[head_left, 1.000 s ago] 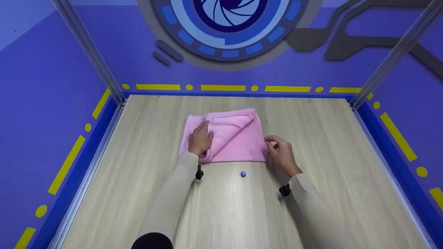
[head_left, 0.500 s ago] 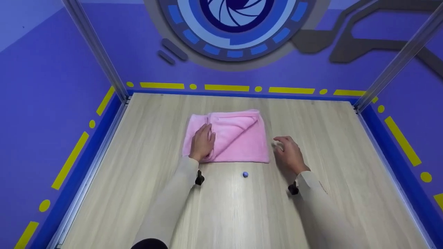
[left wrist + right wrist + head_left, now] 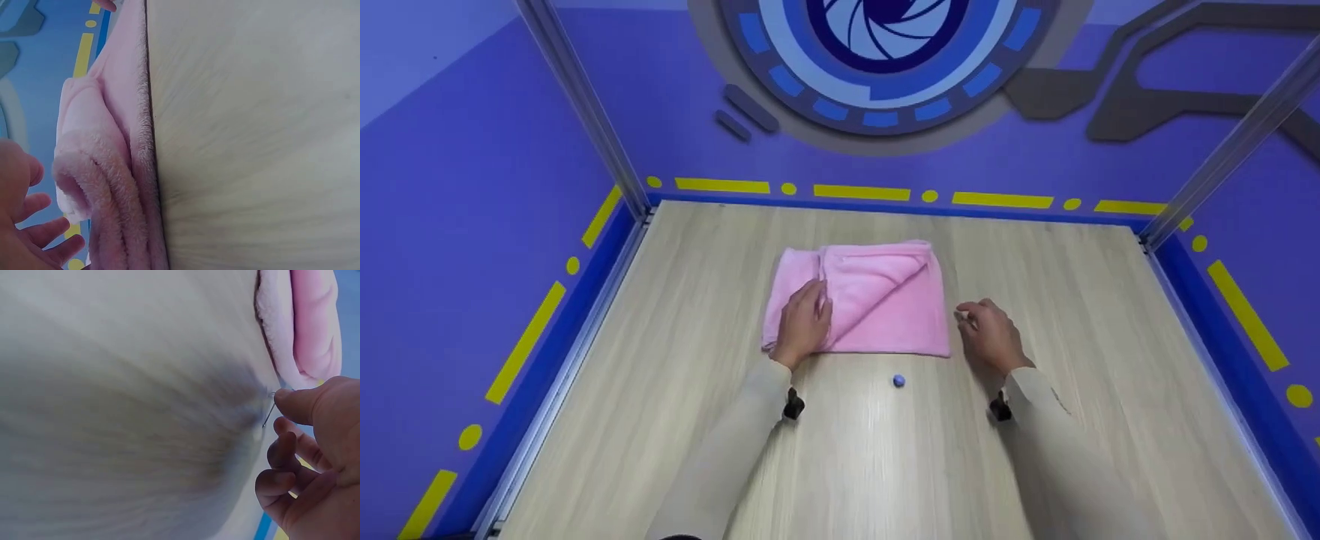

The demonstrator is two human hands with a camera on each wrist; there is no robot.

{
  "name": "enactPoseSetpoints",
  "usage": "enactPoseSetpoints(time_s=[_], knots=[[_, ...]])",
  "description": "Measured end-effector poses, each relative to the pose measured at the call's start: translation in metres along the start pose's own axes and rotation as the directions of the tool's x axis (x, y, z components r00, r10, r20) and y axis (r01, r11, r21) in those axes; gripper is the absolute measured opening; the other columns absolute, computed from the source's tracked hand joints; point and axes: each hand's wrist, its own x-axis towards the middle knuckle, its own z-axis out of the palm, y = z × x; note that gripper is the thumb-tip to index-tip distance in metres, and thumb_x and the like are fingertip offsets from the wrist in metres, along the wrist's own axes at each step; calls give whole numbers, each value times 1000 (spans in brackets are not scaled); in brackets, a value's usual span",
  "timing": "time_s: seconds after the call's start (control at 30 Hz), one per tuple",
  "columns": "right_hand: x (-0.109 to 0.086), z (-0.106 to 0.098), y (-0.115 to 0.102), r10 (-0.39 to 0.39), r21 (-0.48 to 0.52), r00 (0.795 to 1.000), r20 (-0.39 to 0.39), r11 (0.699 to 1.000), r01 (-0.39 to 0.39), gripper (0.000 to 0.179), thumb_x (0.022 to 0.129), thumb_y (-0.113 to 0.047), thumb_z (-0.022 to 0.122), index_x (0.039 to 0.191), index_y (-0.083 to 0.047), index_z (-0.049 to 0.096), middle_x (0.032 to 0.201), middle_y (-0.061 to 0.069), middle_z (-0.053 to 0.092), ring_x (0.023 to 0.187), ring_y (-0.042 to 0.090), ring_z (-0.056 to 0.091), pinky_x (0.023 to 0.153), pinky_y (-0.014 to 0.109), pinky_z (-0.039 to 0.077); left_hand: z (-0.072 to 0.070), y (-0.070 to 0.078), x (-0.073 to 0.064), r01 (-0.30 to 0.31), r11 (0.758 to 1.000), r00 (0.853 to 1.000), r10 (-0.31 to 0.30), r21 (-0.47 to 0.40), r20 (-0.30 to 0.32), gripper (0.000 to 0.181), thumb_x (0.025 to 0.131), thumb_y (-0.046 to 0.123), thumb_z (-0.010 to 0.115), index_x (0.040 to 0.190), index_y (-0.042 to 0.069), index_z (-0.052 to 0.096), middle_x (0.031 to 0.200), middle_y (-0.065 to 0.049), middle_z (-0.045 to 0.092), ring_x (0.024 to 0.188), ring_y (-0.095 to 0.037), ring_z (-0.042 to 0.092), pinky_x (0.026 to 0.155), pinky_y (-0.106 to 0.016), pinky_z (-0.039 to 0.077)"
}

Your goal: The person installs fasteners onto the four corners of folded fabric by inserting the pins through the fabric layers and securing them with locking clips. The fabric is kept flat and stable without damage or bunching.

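A folded pink fleece cloth (image 3: 907, 319) lies on the tabletop, its upper layer turned back along a diagonal. My left hand (image 3: 804, 324) rests on its left part near the front, fingers loosely bent. In the left wrist view the left hand (image 3: 28, 219) is beside the rolled folds of the cloth (image 3: 107, 169). To the right of the cloth, apart from it, is my right hand (image 3: 991, 334). Seen from the right wrist, that hand (image 3: 320, 455) pinches a thin wire-like metal piece (image 3: 269, 414) at the thumb tip; its exact kind is unclear.
A small blue-violet ball (image 3: 898, 381) sits on the wood-grain table (image 3: 855, 465) in front of the cloth. Blue-purple panels (image 3: 660, 112) with yellow marks wall the table at the back and both sides, joined by metal posts (image 3: 592, 112).
The right hand has drawn away rightward from the cloth's right edge. My left hand has slid slightly toward the cloth's near side. The head view has shifted a little.
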Motion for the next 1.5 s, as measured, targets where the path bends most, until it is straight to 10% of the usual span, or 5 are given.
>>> enactPoseSetpoints(time_s=[0.63,1.0,1.23,1.5], knots=[[3,7,-3,0,-52,1000,-1,999,0,16,98,-10,67,110,-3,75,99,13,68,88,30,68,72,51,57,3,-5,-13,-55,998,997,54,-28,-58,35,96,3,63,129,-8,65,138,-32,58,129,-46,56,112,-53,42],[-4,-5,0,-2,15,998,-58,1000,3,9,100,-11,63,103,-6,70,94,10,69,81,26,64,67,46,54,4,14,-12,-42,994,997,35,-99,-72,27,98,2,62,123,-1,71,137,-24,62,130,-39,57,114,-46,42],[-16,-22,6,21,61,989,-145,998,-13,6,99,-10,64,102,-6,67,96,10,68,82,27,62,68,47,51,17,32,-11,-154,983,983,142,-97,-120,22,95,-1,61,113,0,75,128,-18,69,123,-32,63,110,-40,46],[-28,-30,19,8,82,969,-248,997,13,6,97,-10,69,102,-7,68,96,9,74,70,21,57,62,37,44,35,52,-14,-212,964,974,221,-157,40,24,94,-2,61,113,0,75,116,-12,75,112,-25,70,103,-33,52]])
